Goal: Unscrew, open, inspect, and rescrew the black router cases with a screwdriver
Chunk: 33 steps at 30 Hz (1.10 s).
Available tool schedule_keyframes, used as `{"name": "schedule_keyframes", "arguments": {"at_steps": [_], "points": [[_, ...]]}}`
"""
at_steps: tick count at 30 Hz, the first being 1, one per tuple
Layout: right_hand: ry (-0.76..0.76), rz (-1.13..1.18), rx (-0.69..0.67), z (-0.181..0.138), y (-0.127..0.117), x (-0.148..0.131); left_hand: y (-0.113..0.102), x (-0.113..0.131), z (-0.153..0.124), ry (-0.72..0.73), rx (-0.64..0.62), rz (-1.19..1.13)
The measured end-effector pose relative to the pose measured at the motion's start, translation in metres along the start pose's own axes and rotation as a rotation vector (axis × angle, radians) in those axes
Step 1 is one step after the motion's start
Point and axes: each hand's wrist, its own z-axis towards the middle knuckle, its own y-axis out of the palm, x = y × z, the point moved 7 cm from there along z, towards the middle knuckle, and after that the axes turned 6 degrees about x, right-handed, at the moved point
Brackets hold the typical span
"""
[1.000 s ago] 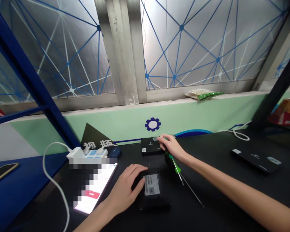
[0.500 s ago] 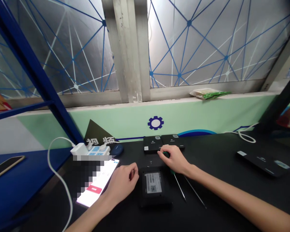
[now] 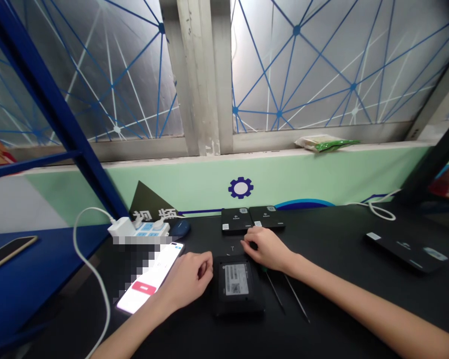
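A black box-shaped device point(image 3: 217, 294) with a grey printed label on top lies on the dark table. Beside its left edge rests my left hand point(image 3: 192, 279), fingers curled in and nothing showing in them. My right hand point(image 3: 267, 248) is over the table beyond the device's far right corner, thumb and fingers bent together in a pinch; what they hold, if anything, is hidden. Two thin screwdriver shafts, a left one point(image 3: 275, 291) and a right one point(image 3: 297, 299), stick out toward me from under it. Their handles are mostly covered, with a bit of green showing. Tiny metal pieces point(image 3: 232, 249) lie left of its fingertips.
Two flat black boxes, one left point(image 3: 235, 221) and one right point(image 3: 267, 217), stand against the wall. Another flat black box point(image 3: 406, 253) lies far right. A lit phone point(image 3: 149, 284), a power strip point(image 3: 149, 228) with a white cable point(image 3: 101, 284) and a dark blue case point(image 3: 180, 229) are left.
My right hand has shifted slightly left and curled more, covering the green handle seen before. The right screwdriver shaft has swung left. My left hand stays beside the device.
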Motion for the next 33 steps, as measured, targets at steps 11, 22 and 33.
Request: {"name": "schedule_keyframes", "arguments": {"at_steps": [11,22,33], "points": [[-0.095,0.077,0.009,0.003,-0.021,-0.021,0.004,0.002,0.001,0.086,-0.059,0.185],[-0.228,0.088,-0.379,-0.014,-0.024,-0.082,0.008,0.0,0.001,0.114,-0.101,0.409],[-0.244,0.021,-0.389,-0.017,-0.017,-0.085,0.009,-0.002,0.002,0.1,-0.098,0.38]]}}
